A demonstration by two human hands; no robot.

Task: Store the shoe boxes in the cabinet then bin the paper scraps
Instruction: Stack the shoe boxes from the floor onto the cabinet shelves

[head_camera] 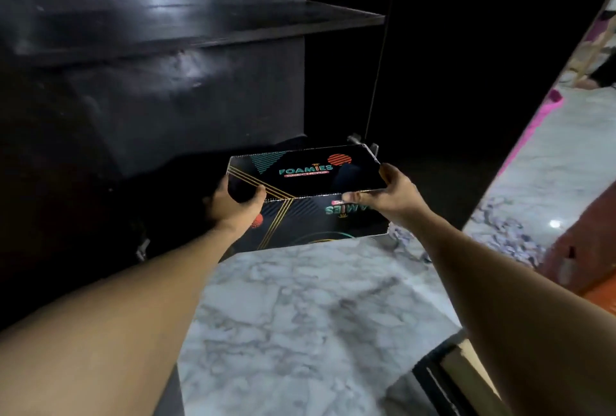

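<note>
- Left hand grips the shoe box by its left end, thumb on the lid; right hand pinches the right edge.
- Box closed, contents hidden; at the cabinet bottom opening, over the marble floor.
- Lid reads "FOAMIES"; red line beneath unreadable.
- Paper scraps on the floor, right.
- Cabinet interior too dark to make out.
</note>
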